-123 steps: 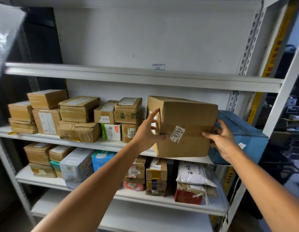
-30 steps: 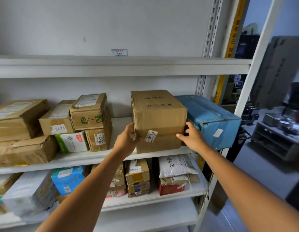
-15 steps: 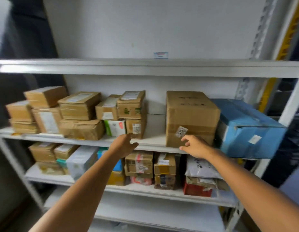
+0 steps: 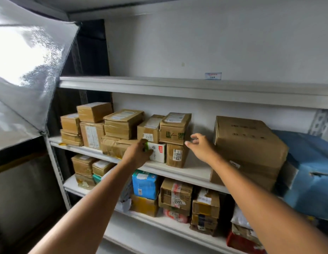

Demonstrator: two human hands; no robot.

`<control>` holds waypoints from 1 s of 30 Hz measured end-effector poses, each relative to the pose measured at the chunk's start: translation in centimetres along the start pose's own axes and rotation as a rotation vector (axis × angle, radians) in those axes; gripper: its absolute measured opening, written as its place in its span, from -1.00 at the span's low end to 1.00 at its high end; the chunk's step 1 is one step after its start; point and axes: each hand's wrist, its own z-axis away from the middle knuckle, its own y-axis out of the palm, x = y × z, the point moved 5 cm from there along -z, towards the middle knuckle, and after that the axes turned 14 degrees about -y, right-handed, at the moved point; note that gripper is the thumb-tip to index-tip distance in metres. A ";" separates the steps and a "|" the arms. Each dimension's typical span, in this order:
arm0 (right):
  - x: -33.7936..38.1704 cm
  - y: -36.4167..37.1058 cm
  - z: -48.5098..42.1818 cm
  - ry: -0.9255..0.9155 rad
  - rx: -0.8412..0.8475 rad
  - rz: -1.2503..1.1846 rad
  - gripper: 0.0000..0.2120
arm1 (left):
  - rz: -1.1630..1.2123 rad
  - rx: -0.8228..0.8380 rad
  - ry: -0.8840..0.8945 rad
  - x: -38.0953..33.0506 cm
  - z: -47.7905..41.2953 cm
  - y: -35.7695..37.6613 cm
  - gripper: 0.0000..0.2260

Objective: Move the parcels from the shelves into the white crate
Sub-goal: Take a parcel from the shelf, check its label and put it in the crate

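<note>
The left hand (image 4: 139, 153) is set against the white box (image 4: 158, 153) at the front edge of the shelf (image 4: 192, 172); its grip cannot be determined. The right hand (image 4: 200, 147) is held loosely spread, empty, beside the 0332 box (image 4: 177, 155).

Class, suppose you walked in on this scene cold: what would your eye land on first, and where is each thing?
At a stocked shelf, the left hand is at a small white box under a brown parcel, and the right hand hovers open beside the box marked 0332. A silver sheet fills the upper left, and a big brown box sits farther right on that shelf, next to a blue parcel.
</note>
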 end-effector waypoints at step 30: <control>0.4 2.0 -3.2 0.170 -0.270 -0.533 -0.54 | 0.637 0.263 0.059 -4.9 -5.3 3.1 -0.61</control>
